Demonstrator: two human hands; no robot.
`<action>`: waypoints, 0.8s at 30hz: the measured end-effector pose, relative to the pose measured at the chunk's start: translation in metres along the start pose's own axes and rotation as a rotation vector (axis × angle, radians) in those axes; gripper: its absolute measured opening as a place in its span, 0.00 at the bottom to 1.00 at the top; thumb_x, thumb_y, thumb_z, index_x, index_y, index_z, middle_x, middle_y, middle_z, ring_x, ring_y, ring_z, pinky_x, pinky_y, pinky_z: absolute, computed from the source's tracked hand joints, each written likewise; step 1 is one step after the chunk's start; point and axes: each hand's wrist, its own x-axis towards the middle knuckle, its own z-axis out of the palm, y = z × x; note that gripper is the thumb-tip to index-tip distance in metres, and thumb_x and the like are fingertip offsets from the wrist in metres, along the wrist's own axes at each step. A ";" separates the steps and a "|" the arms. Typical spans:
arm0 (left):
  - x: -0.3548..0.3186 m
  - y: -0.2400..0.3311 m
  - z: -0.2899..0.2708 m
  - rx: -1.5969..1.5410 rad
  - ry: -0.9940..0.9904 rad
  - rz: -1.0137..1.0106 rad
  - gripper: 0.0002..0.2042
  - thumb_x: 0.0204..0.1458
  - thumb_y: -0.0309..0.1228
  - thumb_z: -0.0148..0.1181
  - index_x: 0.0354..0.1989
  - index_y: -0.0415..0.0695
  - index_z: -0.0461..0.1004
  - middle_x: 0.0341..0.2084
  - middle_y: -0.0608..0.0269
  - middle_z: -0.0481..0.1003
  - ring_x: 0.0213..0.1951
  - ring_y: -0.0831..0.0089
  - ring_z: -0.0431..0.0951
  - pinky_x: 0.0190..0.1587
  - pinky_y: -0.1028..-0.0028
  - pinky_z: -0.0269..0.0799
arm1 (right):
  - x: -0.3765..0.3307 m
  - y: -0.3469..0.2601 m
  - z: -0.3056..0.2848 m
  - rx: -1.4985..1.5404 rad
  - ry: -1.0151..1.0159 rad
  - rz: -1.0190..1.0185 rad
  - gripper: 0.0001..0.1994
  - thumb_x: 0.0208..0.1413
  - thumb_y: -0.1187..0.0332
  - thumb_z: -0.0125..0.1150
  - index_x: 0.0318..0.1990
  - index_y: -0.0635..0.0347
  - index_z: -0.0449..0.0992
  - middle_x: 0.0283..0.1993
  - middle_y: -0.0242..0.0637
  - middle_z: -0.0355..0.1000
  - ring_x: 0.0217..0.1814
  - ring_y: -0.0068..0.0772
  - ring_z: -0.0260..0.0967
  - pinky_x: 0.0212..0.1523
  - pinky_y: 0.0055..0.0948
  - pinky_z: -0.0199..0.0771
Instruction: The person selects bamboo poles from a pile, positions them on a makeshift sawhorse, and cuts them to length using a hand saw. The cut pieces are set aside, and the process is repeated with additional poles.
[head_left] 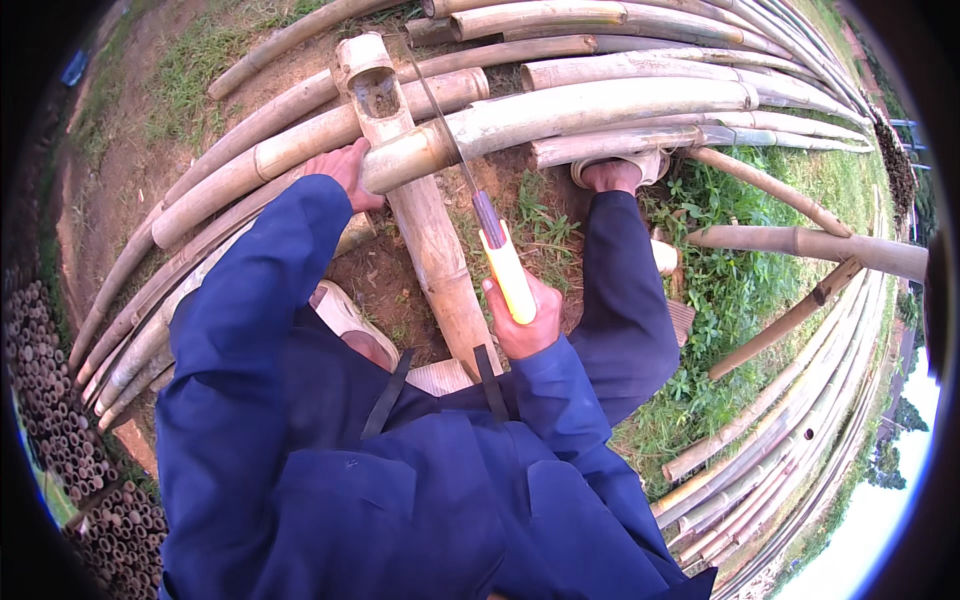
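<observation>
My right hand is closed round the yellow handle of a hand saw. Its narrow blade runs away from me and lies against a thick bamboo pole, a short way in from the pole's near-left end. At that end my left hand grips the pole, its fingers partly hidden by my sleeve and the bamboo. Beneath, a stout bamboo support with an opening cut near its far end crosses under the pole.
Several long bamboo poles lie to the left and beyond. My right foot stands near a pole's end. A bamboo frame and more poles are at the right. Stacked bamboo pieces fill the far left.
</observation>
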 end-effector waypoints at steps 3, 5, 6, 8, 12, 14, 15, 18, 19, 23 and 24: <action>0.006 0.001 -0.001 0.037 -0.020 -0.027 0.41 0.36 0.51 0.75 0.59 0.43 0.67 0.47 0.43 0.80 0.49 0.43 0.82 0.53 0.50 0.75 | 0.007 0.018 0.005 0.001 0.056 -0.093 0.10 0.59 0.76 0.68 0.47 0.69 0.81 0.28 0.43 0.78 0.27 0.33 0.77 0.31 0.31 0.76; 0.003 0.002 0.008 0.042 0.009 -0.014 0.41 0.36 0.51 0.74 0.58 0.43 0.67 0.47 0.44 0.80 0.48 0.44 0.82 0.53 0.50 0.76 | 0.007 0.025 0.006 -0.010 0.042 -0.099 0.10 0.59 0.75 0.68 0.46 0.68 0.81 0.27 0.46 0.77 0.27 0.40 0.80 0.31 0.34 0.77; 0.004 -0.001 0.012 0.017 0.015 -0.020 0.40 0.36 0.50 0.74 0.58 0.43 0.66 0.46 0.43 0.80 0.49 0.44 0.81 0.53 0.50 0.75 | 0.008 0.026 0.006 -0.019 0.032 -0.093 0.10 0.59 0.75 0.68 0.46 0.68 0.81 0.28 0.47 0.78 0.27 0.40 0.80 0.31 0.34 0.77; 0.007 -0.006 0.023 -0.035 0.029 -0.030 0.39 0.37 0.48 0.73 0.59 0.45 0.66 0.44 0.42 0.80 0.49 0.42 0.80 0.53 0.49 0.74 | 0.008 0.030 0.008 -0.002 0.019 -0.052 0.10 0.59 0.75 0.69 0.46 0.68 0.81 0.28 0.47 0.78 0.27 0.40 0.80 0.32 0.34 0.77; -0.001 0.011 0.036 0.018 0.095 -0.002 0.43 0.38 0.45 0.76 0.64 0.44 0.63 0.50 0.47 0.76 0.54 0.45 0.77 0.57 0.53 0.73 | 0.009 0.030 0.010 0.014 0.017 -0.043 0.10 0.59 0.74 0.69 0.45 0.69 0.81 0.27 0.45 0.77 0.26 0.36 0.79 0.31 0.34 0.77; -0.011 0.016 0.055 0.070 0.343 0.110 0.45 0.39 0.43 0.77 0.66 0.44 0.62 0.54 0.50 0.74 0.57 0.47 0.76 0.60 0.55 0.72 | 0.010 0.029 0.011 0.034 0.028 -0.040 0.09 0.59 0.74 0.69 0.45 0.69 0.81 0.27 0.44 0.76 0.26 0.34 0.78 0.31 0.33 0.76; -0.011 0.015 0.059 0.111 0.387 0.122 0.44 0.38 0.43 0.78 0.65 0.44 0.62 0.52 0.51 0.74 0.55 0.49 0.76 0.59 0.56 0.72 | 0.011 0.028 0.011 0.040 0.032 -0.038 0.09 0.59 0.74 0.69 0.44 0.69 0.81 0.26 0.44 0.76 0.26 0.32 0.77 0.31 0.33 0.76; -0.004 0.013 0.064 0.173 0.364 0.067 0.41 0.38 0.42 0.81 0.60 0.44 0.65 0.49 0.50 0.75 0.52 0.51 0.78 0.56 0.56 0.75 | 0.015 0.024 0.009 0.041 0.011 -0.007 0.09 0.59 0.74 0.69 0.45 0.68 0.81 0.26 0.43 0.76 0.26 0.30 0.77 0.31 0.32 0.76; 0.001 0.014 0.057 0.137 0.273 0.029 0.40 0.38 0.42 0.81 0.59 0.44 0.65 0.49 0.49 0.75 0.53 0.49 0.79 0.55 0.56 0.75 | 0.019 0.019 0.006 0.047 -0.007 0.007 0.09 0.59 0.74 0.69 0.45 0.68 0.81 0.25 0.43 0.76 0.26 0.30 0.77 0.31 0.32 0.75; 0.020 -0.003 0.028 0.001 0.031 -0.040 0.39 0.37 0.42 0.79 0.58 0.44 0.66 0.47 0.44 0.79 0.52 0.42 0.80 0.55 0.50 0.75 | 0.003 -0.017 -0.019 0.044 -0.047 0.081 0.09 0.58 0.75 0.69 0.45 0.68 0.81 0.24 0.43 0.75 0.25 0.31 0.76 0.30 0.32 0.75; 0.025 -0.009 0.024 -0.029 0.007 -0.027 0.40 0.37 0.41 0.78 0.60 0.46 0.66 0.45 0.45 0.80 0.51 0.42 0.80 0.55 0.50 0.75 | -0.006 -0.020 -0.029 -0.023 -0.040 0.015 0.09 0.58 0.75 0.70 0.45 0.68 0.81 0.25 0.43 0.75 0.24 0.34 0.76 0.29 0.33 0.75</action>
